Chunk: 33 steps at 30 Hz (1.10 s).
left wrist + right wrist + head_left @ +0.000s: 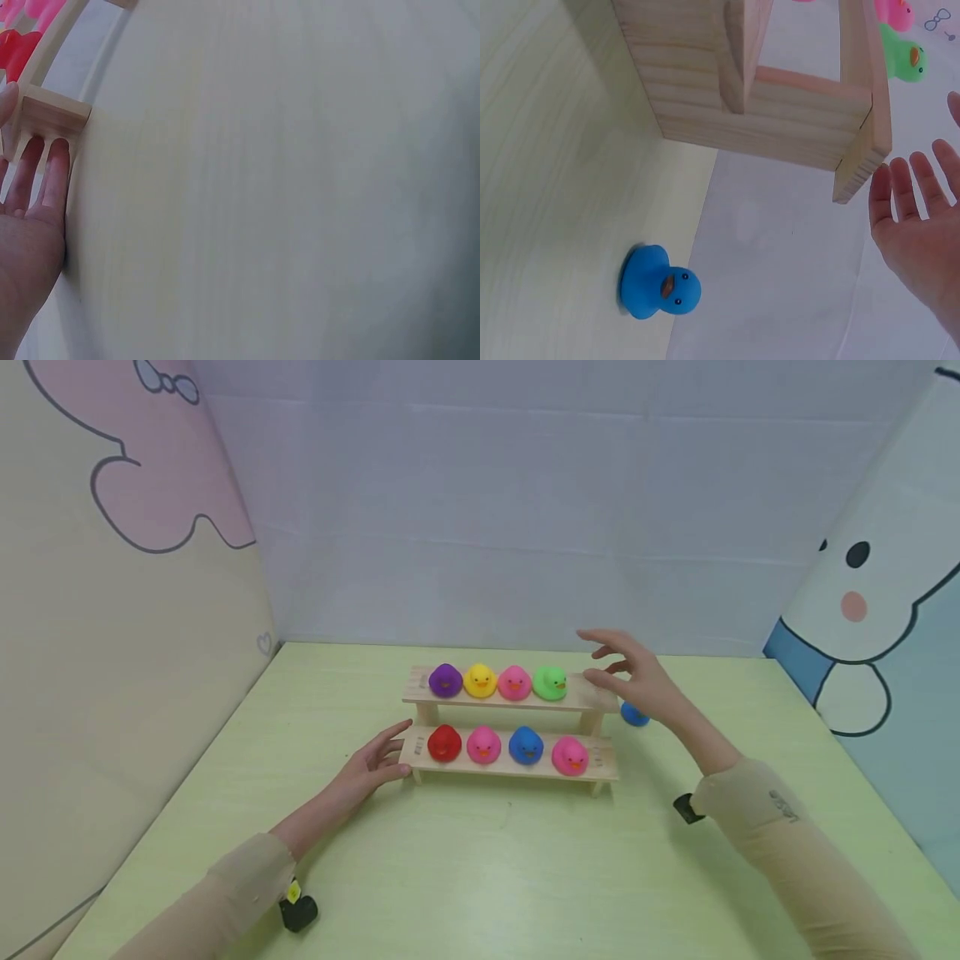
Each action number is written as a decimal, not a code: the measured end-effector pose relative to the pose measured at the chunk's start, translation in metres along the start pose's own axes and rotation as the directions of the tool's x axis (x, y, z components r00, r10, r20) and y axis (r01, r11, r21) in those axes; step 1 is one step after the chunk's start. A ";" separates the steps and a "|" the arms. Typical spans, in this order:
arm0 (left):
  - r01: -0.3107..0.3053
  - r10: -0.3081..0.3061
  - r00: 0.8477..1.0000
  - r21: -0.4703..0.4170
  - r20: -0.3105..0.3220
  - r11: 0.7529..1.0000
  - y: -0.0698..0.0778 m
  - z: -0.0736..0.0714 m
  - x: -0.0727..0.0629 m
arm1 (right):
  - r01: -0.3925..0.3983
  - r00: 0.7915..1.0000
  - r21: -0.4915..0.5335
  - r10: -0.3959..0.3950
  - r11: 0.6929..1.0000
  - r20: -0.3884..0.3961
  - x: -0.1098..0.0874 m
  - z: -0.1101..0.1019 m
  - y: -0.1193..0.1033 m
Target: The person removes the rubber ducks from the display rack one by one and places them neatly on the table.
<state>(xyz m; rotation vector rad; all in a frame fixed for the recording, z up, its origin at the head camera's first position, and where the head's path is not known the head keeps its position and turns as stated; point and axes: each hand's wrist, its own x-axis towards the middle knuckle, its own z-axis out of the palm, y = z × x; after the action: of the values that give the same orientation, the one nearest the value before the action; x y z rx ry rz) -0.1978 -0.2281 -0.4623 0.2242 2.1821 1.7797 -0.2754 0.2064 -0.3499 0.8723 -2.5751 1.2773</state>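
A two-tier wooden rack (510, 770) stands on the table. Its upper shelf bears a purple duck (446, 681), a yellow duck (480, 681), a pink duck (514, 683) and a green duck (550, 683). Along the lower shelf sit a red duck (445, 743), a blue duck (526, 746) and two pink ducks (483, 745). My left hand (369, 767) touches the lower left end, fingertips against the wood (56, 109). Beside the upper shelf's right end, my right hand (637, 677) has loosely bent fingers and holds nothing.
Another blue duck (649, 285) rests on the table, right of the rack and partly behind my right hand in the head view. A pale wall (480, 527) rises behind the table, and printed side panels (862, 610) flank it.
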 end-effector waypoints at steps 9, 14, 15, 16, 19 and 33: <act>0.020 -0.020 1.000 0.003 -0.006 1.000 0.000 0.001 0.000 | 0.044 0.994 0.188 -0.061 0.981 0.086 0.007 0.021 -0.004; 0.043 -0.043 0.999 0.006 -0.013 0.999 0.003 0.001 0.000 | 0.034 0.993 0.218 -0.058 0.975 0.104 0.007 0.027 -0.003; 0.050 -0.050 0.999 0.008 -0.014 0.999 0.004 0.001 -0.001 | 0.032 0.993 0.215 -0.056 0.976 0.107 0.007 0.028 -0.003; 0.050 -0.049 0.999 0.012 -0.013 0.999 0.004 0.001 -0.001 | 0.028 0.993 0.213 -0.053 0.977 0.110 0.007 0.029 -0.003; 0.049 -0.049 0.999 0.015 -0.013 0.999 0.004 0.001 0.000 | 0.024 0.992 0.211 -0.049 0.977 0.117 0.006 0.030 -0.004; 0.023 -0.023 1.000 0.008 0.003 1.000 0.001 -0.001 0.000 | -0.010 0.991 0.152 -0.011 0.988 0.134 0.004 0.034 -0.005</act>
<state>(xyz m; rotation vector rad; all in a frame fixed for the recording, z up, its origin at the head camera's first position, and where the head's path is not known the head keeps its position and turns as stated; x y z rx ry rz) -0.1985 -0.2289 -0.4615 0.2028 2.1810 1.7584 -0.2716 0.1769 -0.3664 1.0195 -2.6040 1.4803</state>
